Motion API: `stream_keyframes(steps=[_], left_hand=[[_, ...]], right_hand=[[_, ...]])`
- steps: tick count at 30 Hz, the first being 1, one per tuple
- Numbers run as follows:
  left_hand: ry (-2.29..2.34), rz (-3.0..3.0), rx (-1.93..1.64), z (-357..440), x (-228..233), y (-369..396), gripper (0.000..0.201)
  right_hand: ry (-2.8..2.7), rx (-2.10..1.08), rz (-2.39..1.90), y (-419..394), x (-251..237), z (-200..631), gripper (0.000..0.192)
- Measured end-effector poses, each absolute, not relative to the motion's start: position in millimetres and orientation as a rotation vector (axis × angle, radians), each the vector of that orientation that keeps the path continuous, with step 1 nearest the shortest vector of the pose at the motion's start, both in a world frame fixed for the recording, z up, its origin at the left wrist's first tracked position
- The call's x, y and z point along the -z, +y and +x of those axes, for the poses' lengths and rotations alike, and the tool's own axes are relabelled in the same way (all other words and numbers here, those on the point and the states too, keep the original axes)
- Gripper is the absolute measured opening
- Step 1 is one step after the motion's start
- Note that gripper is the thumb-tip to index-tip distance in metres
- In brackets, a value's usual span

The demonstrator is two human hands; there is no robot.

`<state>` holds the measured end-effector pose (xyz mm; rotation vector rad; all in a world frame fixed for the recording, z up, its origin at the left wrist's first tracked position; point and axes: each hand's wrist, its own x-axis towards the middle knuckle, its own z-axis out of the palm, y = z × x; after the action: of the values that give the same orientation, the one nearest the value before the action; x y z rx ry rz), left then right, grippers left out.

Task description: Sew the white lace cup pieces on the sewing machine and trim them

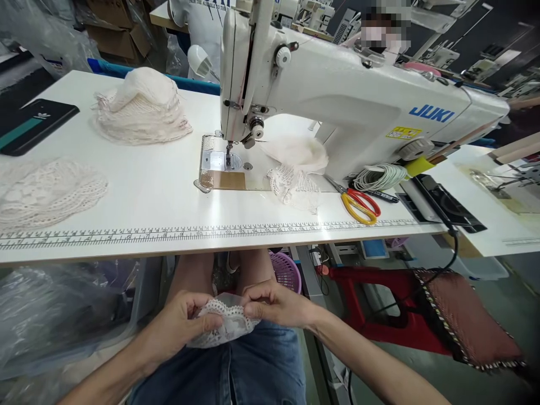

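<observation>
Over my lap, below the table edge, I hold a piece of white lace fabric [230, 324] with a scalloped, holed edge. My left hand [192, 320] pinches its left side between thumb and fingers. On the other side my right hand [274, 304] grips it the same way, thumb on top. Part of the lace is hidden behind my fingers. Above, on the table, stands a white sewing machine [337, 84], its needle over the metal plate. Another lace piece [295, 183] lies right of the needle, partly under the machine arm.
A stack of cream fabric pieces [143, 109] and a flat lace pile [50, 191] lie on the table's left. Scissors [361, 207], a coiled white cord [379, 177] and a black phone [37, 124] are also there. A red stool [392, 332] stands at right; co-workers are beyond.
</observation>
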<state>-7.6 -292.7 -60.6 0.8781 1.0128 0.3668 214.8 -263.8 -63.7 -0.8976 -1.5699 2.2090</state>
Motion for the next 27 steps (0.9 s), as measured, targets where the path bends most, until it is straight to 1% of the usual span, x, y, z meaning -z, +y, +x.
stream_keyframes(steps=[3,8,13,16,21,23,26,27], left_hand=[[1.017,0.867,-0.355,-8,60,-293,0.028],[1.022,0.858,-0.341,-7,58,-291,0.039],[1.070,0.955,-0.328,-3,61,-289,0.039],[1.087,1.065,-0.311,2,61,-288,0.037],[1.109,1.220,-0.301,11,53,-285,0.033],[1.124,1.207,-0.315,11,51,-284,0.030],[1.122,1.121,-0.319,7,51,-283,0.019],[1.124,1.106,-0.317,6,51,-283,0.019]], right_hand=[[-1.573,-2.194,-0.927,-265,66,213,0.034],[-1.538,-2.188,-1.030,-266,68,216,0.037],[-1.642,-2.105,-1.026,-266,68,223,0.033],[-1.676,-2.095,-1.004,-266,65,223,0.030],[-1.596,-2.174,-1.034,-265,64,214,0.030],[-1.564,-2.163,-1.039,-264,67,212,0.030],[-1.508,-2.165,-1.018,-264,71,212,0.029],[-1.492,-2.169,-1.021,-263,73,213,0.029]])
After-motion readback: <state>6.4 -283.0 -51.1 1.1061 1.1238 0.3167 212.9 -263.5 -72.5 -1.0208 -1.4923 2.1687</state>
